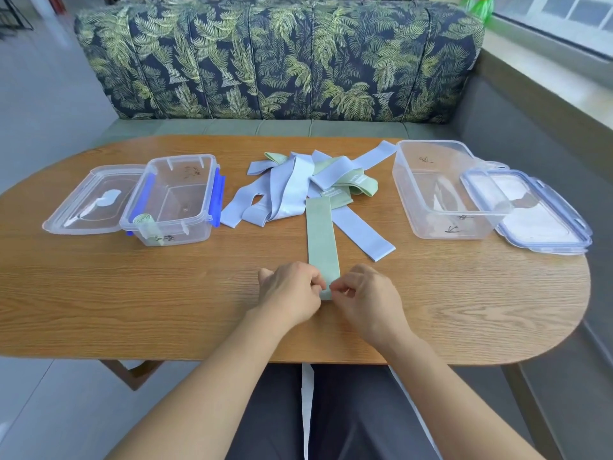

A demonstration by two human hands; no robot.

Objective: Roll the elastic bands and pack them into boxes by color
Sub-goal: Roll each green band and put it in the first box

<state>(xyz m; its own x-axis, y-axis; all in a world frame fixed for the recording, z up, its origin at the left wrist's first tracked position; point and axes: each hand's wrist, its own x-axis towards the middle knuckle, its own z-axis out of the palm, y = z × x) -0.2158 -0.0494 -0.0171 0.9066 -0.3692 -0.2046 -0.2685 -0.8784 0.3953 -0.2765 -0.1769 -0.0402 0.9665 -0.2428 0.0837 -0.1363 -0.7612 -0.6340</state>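
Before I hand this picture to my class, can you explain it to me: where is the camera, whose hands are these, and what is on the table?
There is no machine here. A person works with bare hands, and the single picture comes from a camera worn on their head, looking down. The left hand and right hand pinch the near end of a green band laid flat on the wooden table. Behind it lies a pile of blue and green bands. The left box holds one rolled green band; the right box looks empty. The left lid and right lid lie beside them.
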